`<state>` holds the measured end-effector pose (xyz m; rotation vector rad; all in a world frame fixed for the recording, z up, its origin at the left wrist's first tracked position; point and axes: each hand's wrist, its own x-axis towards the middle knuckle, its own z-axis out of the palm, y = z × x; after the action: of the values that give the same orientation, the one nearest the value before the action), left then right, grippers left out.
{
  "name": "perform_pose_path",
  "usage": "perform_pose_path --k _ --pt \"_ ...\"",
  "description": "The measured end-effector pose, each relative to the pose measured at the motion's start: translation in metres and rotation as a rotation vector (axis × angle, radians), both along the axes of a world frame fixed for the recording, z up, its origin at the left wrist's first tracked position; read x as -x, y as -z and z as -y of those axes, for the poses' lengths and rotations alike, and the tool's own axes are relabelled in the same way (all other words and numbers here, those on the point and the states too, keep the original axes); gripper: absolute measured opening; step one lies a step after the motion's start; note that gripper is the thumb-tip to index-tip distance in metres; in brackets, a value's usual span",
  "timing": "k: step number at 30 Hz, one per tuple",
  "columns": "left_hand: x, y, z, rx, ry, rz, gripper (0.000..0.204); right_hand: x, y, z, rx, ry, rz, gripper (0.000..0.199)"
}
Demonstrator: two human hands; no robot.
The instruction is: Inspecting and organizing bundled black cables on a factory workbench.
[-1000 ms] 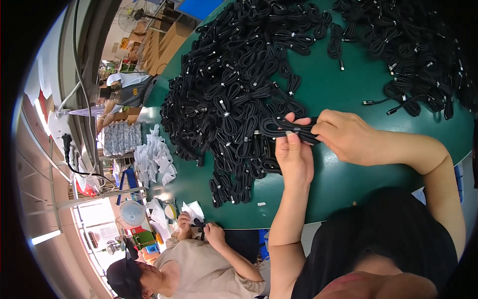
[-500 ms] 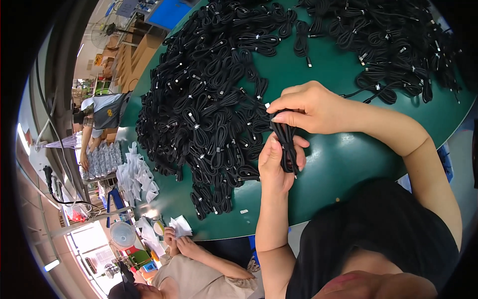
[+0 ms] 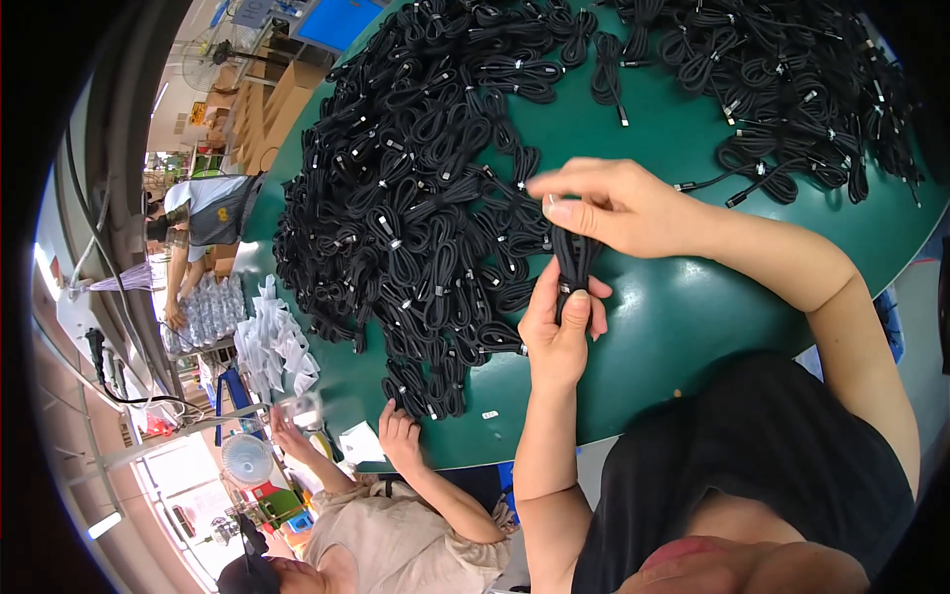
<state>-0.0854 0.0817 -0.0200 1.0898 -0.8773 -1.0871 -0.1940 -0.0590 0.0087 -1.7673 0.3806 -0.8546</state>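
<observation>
A coiled black cable (image 3: 572,259) hangs upright between my two hands, over the green table. My left hand (image 3: 560,332) is closed around its lower part, with the thumb pressed across the front near a small light tie. At the top end my right hand (image 3: 618,210) has its thumb against the cable beside a small light connector tip. The right index finger is stretched out to the left and blurred by motion; the other right fingers are partly hidden behind. Just left of both hands lies a large pile of similar bundled black cables (image 3: 426,213).
A second cable pile (image 3: 782,89) covers the far right of the green table (image 3: 683,327). At lower left a co-worker's hand (image 3: 401,436) touches the near cables. White plastic bags (image 3: 272,342) and a white sheet (image 3: 361,444) lie along the left edge. Another person (image 3: 213,213) works beyond.
My left thumb has come over the cable's front, and my right index finger has lifted from its top. The co-worker's hands have parted, one reaching to the cable pile, leaving the white sheet.
</observation>
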Motion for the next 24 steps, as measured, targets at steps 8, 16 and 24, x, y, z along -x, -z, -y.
perform_pose_path --k 8,16,24 --pt "0.008 0.003 -0.001 -0.002 0.004 -0.231 0.039 0.002 0.016 -0.003 0.128 0.031 -0.022 0.024" --pt "-0.013 -0.009 -0.008 -0.002 -0.111 0.560 0.041 0.029 -0.005 0.020 -0.215 -0.353 -0.123 0.013" --pt "-0.013 -0.018 -0.002 0.141 -0.041 0.773 0.033 0.031 0.000 -0.002 0.163 -0.350 -0.130 0.005"
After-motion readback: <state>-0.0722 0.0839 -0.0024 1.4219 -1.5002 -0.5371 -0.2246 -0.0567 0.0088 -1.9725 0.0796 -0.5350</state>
